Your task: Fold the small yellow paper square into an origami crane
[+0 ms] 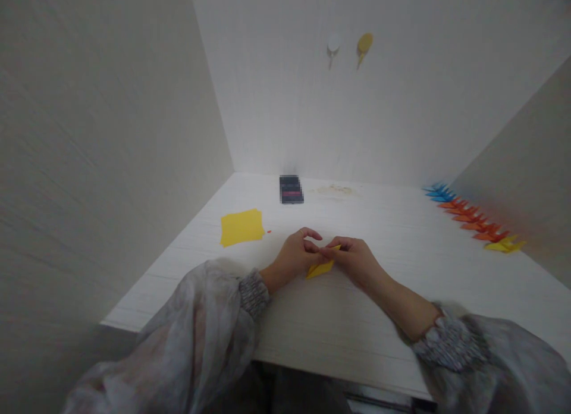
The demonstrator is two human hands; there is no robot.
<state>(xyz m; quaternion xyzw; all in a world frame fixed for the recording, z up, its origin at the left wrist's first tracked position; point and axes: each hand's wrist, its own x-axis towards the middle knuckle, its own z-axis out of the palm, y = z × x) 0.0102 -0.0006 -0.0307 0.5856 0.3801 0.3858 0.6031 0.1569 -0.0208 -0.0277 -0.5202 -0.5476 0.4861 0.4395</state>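
While both forearms reach in over the near edge of the white table [379, 342], the two hands meet at their fingertips on a small folded yellow paper [321, 270], roughly midway between the left and right edges. The left hand [294, 252] has its fingers curled in and pinched on it, one finger arched above the rest; the right hand [351, 254] nips its upper part between thumb and fingers. Between them they cover much of the paper, so I can't make out its whole shape.

At the far edge, left of its middle, lies a dark rectangular item [291, 190] with a pinkish band, too blurred for me to read anything on it. A brownish stain [336, 190] marks the tabletop just to its right. Toward the left edge sits a loose stack of yellow sheets [242, 228], a tiny red scrap [269, 231] just beside it.

Along the right edge, from the far right corner toward me, runs a close row of pointed paper figures: blue ones [441, 193], then orange and red ones [473, 219], and a yellow one [506, 245] nearest. Above the far edge, a white hook [333, 43] and a yellow hook [364, 43] are fixed to the wall [276, 104]
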